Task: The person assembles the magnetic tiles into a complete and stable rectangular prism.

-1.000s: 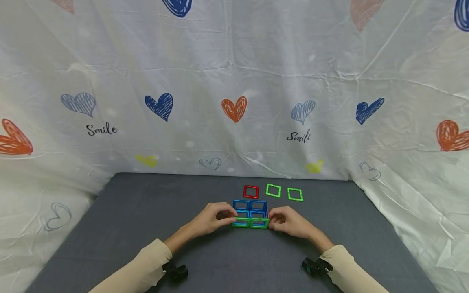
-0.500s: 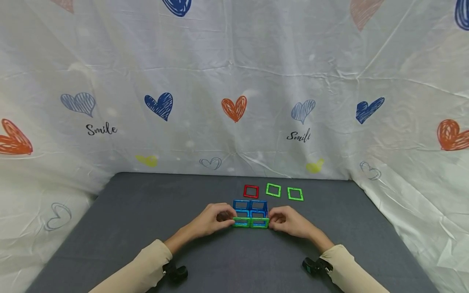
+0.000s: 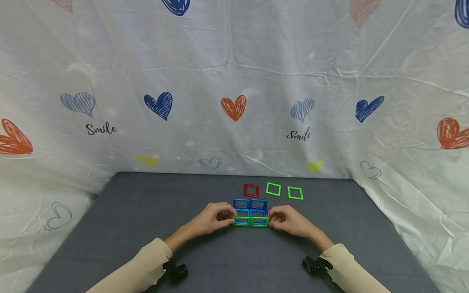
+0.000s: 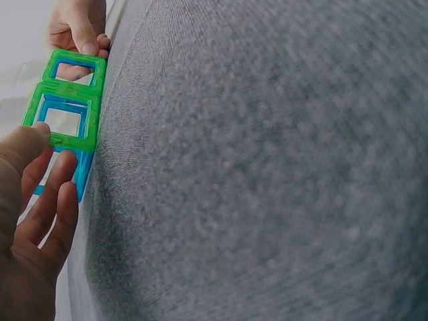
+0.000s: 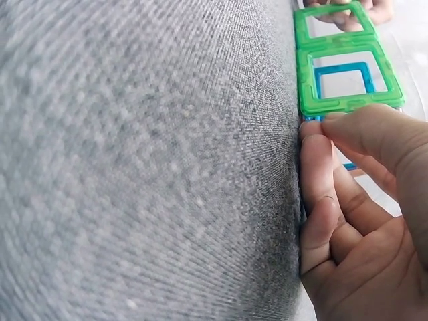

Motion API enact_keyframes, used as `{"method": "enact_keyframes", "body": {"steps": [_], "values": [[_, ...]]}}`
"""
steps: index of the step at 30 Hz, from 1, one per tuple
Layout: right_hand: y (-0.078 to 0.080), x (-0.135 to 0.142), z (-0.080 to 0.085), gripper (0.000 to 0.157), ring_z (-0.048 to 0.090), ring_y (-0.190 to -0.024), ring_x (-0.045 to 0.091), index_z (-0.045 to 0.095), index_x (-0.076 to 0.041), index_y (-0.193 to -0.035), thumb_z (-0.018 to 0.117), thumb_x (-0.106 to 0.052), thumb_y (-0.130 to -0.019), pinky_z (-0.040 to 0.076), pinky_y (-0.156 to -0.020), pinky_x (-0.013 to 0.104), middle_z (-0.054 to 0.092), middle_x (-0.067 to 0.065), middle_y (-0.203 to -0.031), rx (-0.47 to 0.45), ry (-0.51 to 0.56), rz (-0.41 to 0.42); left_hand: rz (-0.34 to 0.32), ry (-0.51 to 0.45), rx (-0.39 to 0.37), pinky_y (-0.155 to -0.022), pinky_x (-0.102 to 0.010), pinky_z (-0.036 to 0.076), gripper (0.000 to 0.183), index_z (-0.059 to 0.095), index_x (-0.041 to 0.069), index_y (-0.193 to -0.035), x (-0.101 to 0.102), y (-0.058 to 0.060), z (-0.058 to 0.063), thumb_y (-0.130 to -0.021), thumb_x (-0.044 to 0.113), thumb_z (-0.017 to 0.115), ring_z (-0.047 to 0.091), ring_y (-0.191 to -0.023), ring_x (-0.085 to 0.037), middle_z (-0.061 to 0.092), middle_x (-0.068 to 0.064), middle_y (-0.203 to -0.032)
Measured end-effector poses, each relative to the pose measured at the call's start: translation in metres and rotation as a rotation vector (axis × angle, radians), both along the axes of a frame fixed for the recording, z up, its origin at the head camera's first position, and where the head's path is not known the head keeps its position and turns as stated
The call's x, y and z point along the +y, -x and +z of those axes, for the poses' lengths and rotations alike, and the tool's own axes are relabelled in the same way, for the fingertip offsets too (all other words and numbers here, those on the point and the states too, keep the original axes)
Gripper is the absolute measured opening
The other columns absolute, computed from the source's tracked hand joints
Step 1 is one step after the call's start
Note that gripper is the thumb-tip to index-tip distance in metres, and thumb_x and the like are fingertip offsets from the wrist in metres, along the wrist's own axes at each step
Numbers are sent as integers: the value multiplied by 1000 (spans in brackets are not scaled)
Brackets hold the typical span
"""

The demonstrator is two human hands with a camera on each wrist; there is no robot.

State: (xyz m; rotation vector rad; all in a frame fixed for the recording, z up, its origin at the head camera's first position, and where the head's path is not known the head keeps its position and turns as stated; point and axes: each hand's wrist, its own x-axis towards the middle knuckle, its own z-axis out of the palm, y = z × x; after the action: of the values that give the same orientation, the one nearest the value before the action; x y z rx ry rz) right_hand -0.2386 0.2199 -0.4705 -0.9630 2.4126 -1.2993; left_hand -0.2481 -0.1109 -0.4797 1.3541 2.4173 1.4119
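Note:
In the head view, a low structure of square, open-framed magnetic tiles stands on the dark table, with green tiles (image 3: 250, 222) along the front and blue tiles (image 3: 250, 204) behind. My left hand (image 3: 214, 218) pinches its left end; the left wrist view shows the thumb on the face of a green tile (image 4: 65, 87) and the fingers behind. At the right end, my right hand (image 3: 289, 221) has thumb and fingertip together at the edge of the other green tile (image 5: 305, 80), other fingers curled. The far part of the right side is partly hidden by that hand.
Behind the structure lie a loose red tile (image 3: 251, 190) and two loose green tiles, one in the middle (image 3: 273, 189) and one at right (image 3: 295, 193). A grey cloth (image 3: 154, 203) covers the table. A white curtain (image 3: 198, 134) printed with hearts hangs behind.

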Motion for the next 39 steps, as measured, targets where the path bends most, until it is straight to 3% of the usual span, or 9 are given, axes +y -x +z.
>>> {"method": "enact_keyframes", "body": {"steps": [6, 13, 24, 39], "values": [[0, 1, 0, 14, 67, -81, 18, 70, -5, -105, 68, 3, -94, 55, -71, 29, 71, 6, -92, 7, 1, 2, 1, 28, -22, -71, -27, 57, 19, 70, 9, -112, -2, 3, 0, -94, 8, 75, 67, -87, -10, 69, -1, -100], [1, 0, 0, 13, 67, -81, 17, 69, -3, -106, 67, 4, -95, 55, -71, 29, 71, 6, -92, 3, 9, 12, 4, 62, -43, -70, -29, 57, 23, 69, 3, -114, -14, 10, 9, -93, 7, 76, 67, -87, -10, 68, 2, -101], [0, 0, 0, 13, 67, -81, 17, 69, -5, -105, 67, 3, -95, 54, -71, 29, 71, 5, -92, -3, 4, 6, 97, 146, -3, -74, -34, 56, 18, 69, 3, -110, -37, 47, 13, -93, 3, 74, 65, -84, -11, 70, -2, -101], [1, 1, 0, 12, 67, -82, 18, 69, -3, -106, 67, 3, -95, 55, -71, 29, 71, 7, -93, 7, 13, 16, 199, 212, -29, -82, -37, 55, 26, 69, 4, -115, -21, 76, 14, -90, 6, 78, 65, -91, -16, 69, -1, -103]]}}
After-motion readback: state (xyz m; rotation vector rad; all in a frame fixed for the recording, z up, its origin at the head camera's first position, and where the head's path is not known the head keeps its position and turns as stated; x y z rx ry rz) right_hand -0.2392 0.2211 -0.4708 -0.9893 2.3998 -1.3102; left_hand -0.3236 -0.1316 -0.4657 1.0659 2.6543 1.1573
